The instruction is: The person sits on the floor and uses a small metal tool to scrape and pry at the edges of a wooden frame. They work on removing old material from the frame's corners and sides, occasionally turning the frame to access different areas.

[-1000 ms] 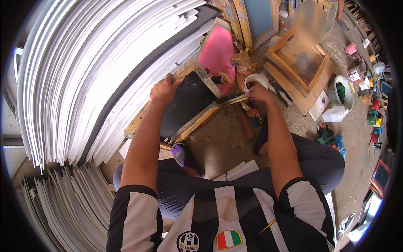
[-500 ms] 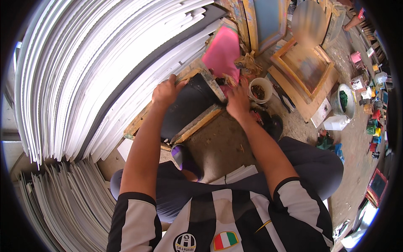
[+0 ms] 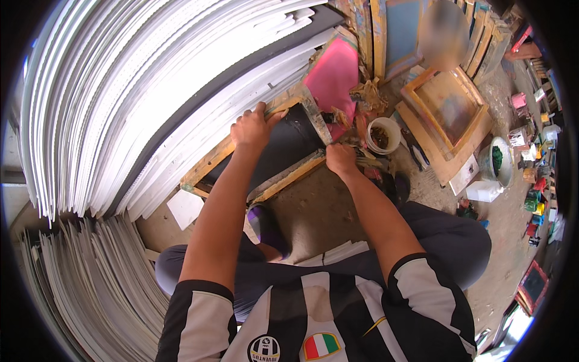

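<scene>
A wooden screen frame (image 3: pixel 212 158) with a black sheet or mesh (image 3: pixel 282 148) inside it lies tilted in front of me. My left hand (image 3: pixel 250 128) grips its far rail, fingers bent over the wood and thumb toward the black part. At the near right corner, my right hand (image 3: pixel 342 159) is closed around the frame's edge; its fingertips are mostly hidden. Just beyond that corner lies a pink sheet (image 3: pixel 332 69), with crumpled brownish scraps (image 3: pixel 369 96) beside it. A white bucket (image 3: pixel 383 134) with dark residue inside stands to the right of my right hand.
Tall stacks of white sheets (image 3: pixel 139 90) fill the left side, with more sheets (image 3: pixel 90 289) below. On the right are another wooden frame (image 3: pixel 446 142) on a board, a tub with green paint (image 3: pixel 505 172), a white jug (image 3: pixel 484 191) and several paint pots. My foot (image 3: pixel 265 226) is near the frame.
My right hand has drawn back from the scraps and closed on the frame's near right corner. My left hand stays on the far rail, and the view has shifted slightly.
</scene>
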The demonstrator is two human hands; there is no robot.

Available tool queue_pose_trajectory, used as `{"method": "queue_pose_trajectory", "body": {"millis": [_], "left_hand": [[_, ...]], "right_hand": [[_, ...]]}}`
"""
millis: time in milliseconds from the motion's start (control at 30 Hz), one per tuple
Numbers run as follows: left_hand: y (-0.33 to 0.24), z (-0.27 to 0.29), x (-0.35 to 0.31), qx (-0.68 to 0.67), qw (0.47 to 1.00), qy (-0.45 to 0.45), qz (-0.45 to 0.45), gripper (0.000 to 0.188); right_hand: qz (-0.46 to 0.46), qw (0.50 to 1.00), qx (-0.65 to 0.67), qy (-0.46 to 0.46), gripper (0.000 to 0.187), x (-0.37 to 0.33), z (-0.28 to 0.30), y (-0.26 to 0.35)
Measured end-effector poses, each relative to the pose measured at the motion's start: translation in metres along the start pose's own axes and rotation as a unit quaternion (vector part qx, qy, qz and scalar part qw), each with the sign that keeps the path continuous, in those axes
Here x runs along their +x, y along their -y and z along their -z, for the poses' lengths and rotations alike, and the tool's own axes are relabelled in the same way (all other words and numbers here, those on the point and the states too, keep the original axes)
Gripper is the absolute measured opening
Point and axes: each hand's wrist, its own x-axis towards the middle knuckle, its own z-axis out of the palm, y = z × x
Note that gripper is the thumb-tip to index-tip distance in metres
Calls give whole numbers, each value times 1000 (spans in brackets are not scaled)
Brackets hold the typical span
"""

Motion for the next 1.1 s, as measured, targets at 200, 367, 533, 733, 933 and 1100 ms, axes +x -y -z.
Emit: {"method": "queue_pose_trajectory", "body": {"millis": [200,367,533,733,933,1100], "left_hand": [[-12,1,-1,4,999,27,-19,74],[-18,-1,-6,10,998,32,-50,74],[-15,-3,4,-7,997,49,-61,75],[-8,-15,-3,-20,997,-23,-67,74],[-6,-27,-8,-60,983,-136,-108,64],[-3,-35,-37,-93,907,-385,-143,50]], "right_hand": [[81,987,-111,-88,9,10,20,-10],[97,989,-110,-27,12,4,40,-12],[27,992,-73,-96,18,-10,37,-9],[-20,975,46,-215,67,-19,60,7],[-18,933,276,-230,82,15,80,0],[-118,966,194,-127,54,18,85,14]]}}
